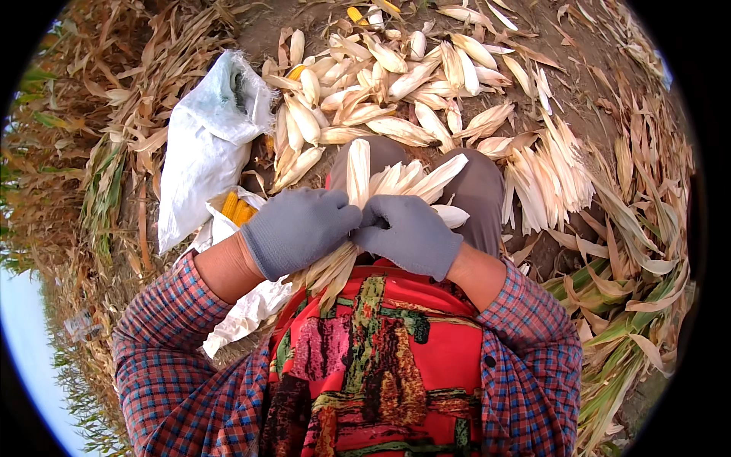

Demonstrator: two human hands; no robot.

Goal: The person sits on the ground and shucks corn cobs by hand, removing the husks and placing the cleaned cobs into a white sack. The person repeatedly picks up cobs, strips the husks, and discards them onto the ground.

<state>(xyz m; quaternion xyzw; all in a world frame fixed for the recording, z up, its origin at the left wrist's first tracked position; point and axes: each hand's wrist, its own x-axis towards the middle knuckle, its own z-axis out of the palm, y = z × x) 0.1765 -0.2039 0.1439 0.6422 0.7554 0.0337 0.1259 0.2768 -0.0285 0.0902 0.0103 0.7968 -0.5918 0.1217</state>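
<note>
Over my lap, both hands wear grey knit gloves and meet knuckle to knuckle. My left hand [302,228] is closed around a bunch of dry corn husks [411,180], with a loose tail of them hanging below it towards my red patterned clothing. My right hand [408,234] grips the same bunch from the other side. Pale husk ends fan out above and to the right of the fingers. One upright husk [358,171] stands between the two hands. The gloves hide the middle of the bunch, and whether a cob is inside cannot be seen.
A heap of corn ears in husk [365,91] lies on the soil ahead. To the left stands a white woven sack [211,131], with husked yellow cobs [237,210] in another white sack below. A husk bundle [548,177] lies right. Dry corn stalks [103,114] flank both sides.
</note>
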